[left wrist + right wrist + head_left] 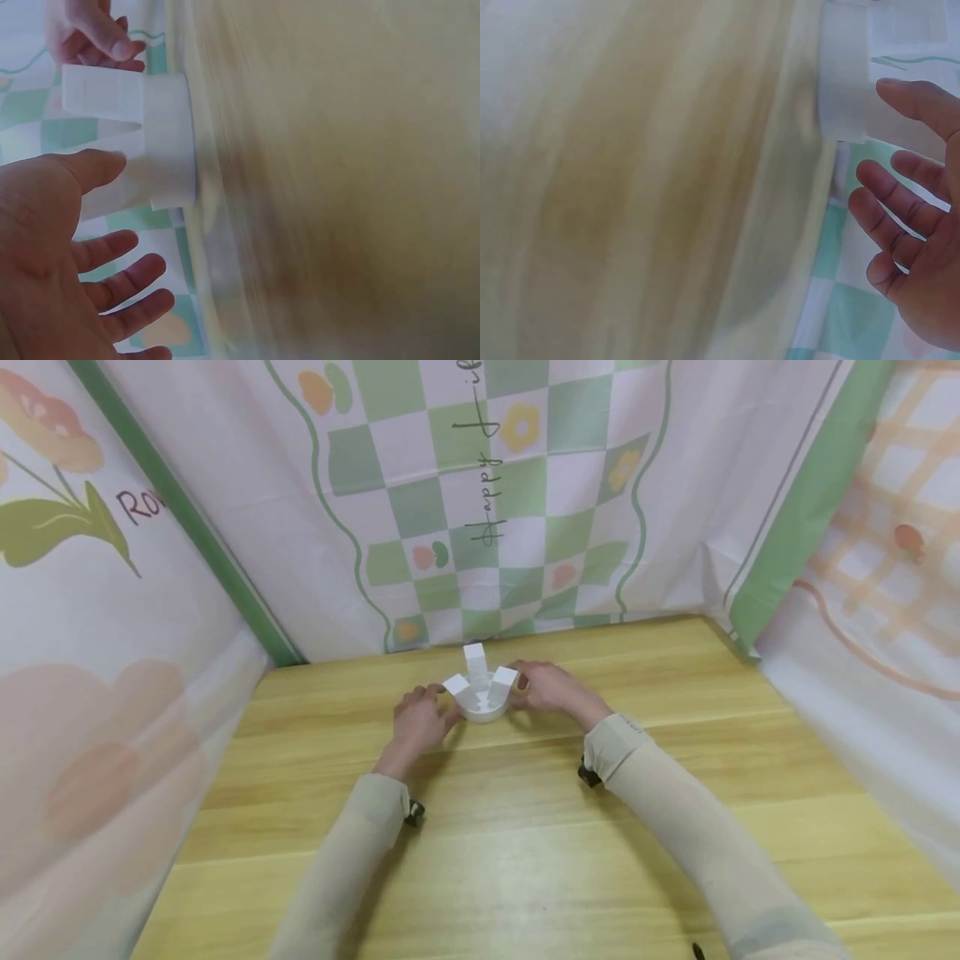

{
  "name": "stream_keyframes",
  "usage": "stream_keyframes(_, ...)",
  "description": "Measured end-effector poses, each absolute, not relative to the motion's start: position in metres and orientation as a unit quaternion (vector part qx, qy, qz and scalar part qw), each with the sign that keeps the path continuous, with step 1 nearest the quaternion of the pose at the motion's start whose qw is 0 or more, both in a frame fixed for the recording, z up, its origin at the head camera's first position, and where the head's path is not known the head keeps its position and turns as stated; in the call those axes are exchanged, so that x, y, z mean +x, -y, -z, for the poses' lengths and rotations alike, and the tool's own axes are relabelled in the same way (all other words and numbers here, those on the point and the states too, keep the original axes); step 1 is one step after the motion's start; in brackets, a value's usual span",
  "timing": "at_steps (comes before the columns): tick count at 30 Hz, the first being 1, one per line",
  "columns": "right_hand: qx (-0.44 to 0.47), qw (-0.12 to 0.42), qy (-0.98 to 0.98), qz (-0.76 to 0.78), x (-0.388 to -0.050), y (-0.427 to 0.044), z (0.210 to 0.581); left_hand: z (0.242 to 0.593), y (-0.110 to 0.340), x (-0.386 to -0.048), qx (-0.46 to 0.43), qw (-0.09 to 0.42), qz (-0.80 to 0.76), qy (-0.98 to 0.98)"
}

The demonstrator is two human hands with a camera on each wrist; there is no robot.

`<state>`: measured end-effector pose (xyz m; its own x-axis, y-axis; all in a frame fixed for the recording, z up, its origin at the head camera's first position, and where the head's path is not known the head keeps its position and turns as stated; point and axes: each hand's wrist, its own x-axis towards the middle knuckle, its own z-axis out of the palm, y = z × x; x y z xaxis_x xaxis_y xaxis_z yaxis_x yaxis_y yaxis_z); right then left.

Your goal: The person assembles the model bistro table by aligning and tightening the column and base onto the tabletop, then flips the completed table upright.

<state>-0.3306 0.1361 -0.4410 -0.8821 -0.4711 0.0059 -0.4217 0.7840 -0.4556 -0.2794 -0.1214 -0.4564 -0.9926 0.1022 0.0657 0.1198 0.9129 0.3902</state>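
Note:
On the wooden table (pixel 510 827), near its far edge, stands a white round holder (pixel 483 713) with three blocky uprights around its low ring base. My left hand (pixel 420 720) is at its left side, fingers spread and relaxed. In the left wrist view that hand's thumb overlaps the white holder (pixel 169 142); whether it touches cannot be told. On the other side is my right hand (pixel 557 687), its fingers loosely bent. The right wrist view shows the right hand (pixel 922 225) with its thumb near the holder (pixel 844 82) and nothing gripped.
A checkered green and white cloth (pixel 517 485) hangs right behind the table's far edge. Printed cloths (pixel 112 693) also hang on the left and right. A small dark item (pixel 698 952) shows at the bottom edge, beside the right sleeve (pixel 697 827).

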Motion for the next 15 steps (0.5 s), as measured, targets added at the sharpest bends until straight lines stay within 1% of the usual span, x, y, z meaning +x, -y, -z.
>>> stream_keyframes(5,-0.216,0.055,-0.950,0.218,-0.331,-0.133,0.449,0.462,0.127,-0.288,-0.073,-0.012,0.218,0.973)
stream_keyframes(15,-0.200,0.043,-0.961,0.187,-0.334,-0.127,0.458,0.464,0.130,-0.301,-0.108,-0.032,0.191,0.975)
